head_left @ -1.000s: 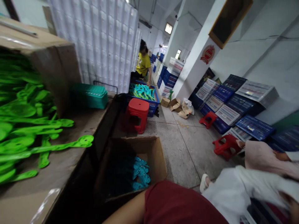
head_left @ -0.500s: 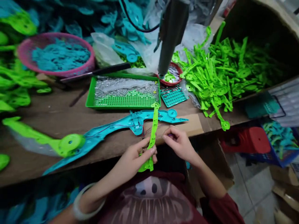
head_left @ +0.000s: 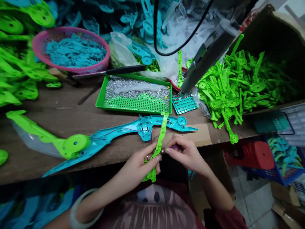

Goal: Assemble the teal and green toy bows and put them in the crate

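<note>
My left hand (head_left: 143, 163) is closed round a long, narrow lime-green plastic part (head_left: 162, 131), its wider lower end at the fingers and its tip pointing up and away. My right hand (head_left: 187, 152) pinches a small metallic piece (head_left: 163, 151) right beside the green part. Something purple (head_left: 175, 147) shows among those fingers; the rest is hidden. Just beyond my hands, a long blue plastic half-shell (head_left: 124, 129) with thin wires lies on the bench. At its left end sits a green piece with a round hub (head_left: 77, 144).
Behind the shell stands a green tray (head_left: 133, 109) of small metal screws, beside a teal grid (head_left: 184, 106) holding small round pieces. A grey power screwdriver (head_left: 208, 54) hangs tilted above it. Green parts (head_left: 221, 95) heap at right; a pink basket (head_left: 105, 65) holds blue pieces.
My right hand has come nearer the green part, and the metallic piece now shows at its fingertips. The hanging screwdriver leans further right. The whole view has shifted slightly.
</note>
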Available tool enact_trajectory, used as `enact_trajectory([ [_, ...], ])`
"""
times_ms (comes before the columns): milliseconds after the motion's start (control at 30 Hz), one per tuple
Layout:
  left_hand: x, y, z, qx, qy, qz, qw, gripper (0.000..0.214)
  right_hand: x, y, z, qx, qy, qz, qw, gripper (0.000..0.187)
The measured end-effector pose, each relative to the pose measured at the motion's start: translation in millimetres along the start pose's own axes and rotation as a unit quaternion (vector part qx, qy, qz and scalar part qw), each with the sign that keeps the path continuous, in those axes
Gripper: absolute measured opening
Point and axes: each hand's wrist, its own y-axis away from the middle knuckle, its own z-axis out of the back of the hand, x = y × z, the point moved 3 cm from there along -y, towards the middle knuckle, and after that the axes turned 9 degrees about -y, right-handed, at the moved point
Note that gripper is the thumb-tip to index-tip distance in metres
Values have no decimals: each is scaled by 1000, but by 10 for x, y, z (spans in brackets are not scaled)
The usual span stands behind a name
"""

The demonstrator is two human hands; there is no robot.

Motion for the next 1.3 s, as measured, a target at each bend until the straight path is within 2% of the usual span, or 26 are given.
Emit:
enact_trajectory([
  [67,-31,5,40,41,-56,-6,998,46,127,-37,17,125,88,28,988,13],
  [133,-72,15,67,88,-120,-22,989,31,244,-90,8,250,184,55,949,12],
  [167,-92,19,73,104,-143,-30,984,26,295,-125,2,292,221,66,928,11],
  [267,-148,15,71,120,-174,-45,976,19,412,-246,-16,344,272,83,895,7],
  [433,-187,-7,48,112,-189,-39,975,16,498,-338,-45,406,244,83,877,7],
  [700,-206,19,32,136,-165,-2,977,16,512,-348,-118,428,294,67,852,5],
  [900,-172,20,36,143,-161,-3,977,17,518,-338,-152,437,306,65,844,6],
  [1033,-177,29,32,139,-156,-10,978,18,507,-338,-179,420,309,74,850,7],
  [1167,-176,36,28,115,-162,-6,980,25,498,-326,-187,397,289,70,868,10],
  [1300,-146,33,12,125,-152,13,980,26,477,-312,-184,379,278,63,880,11],
])
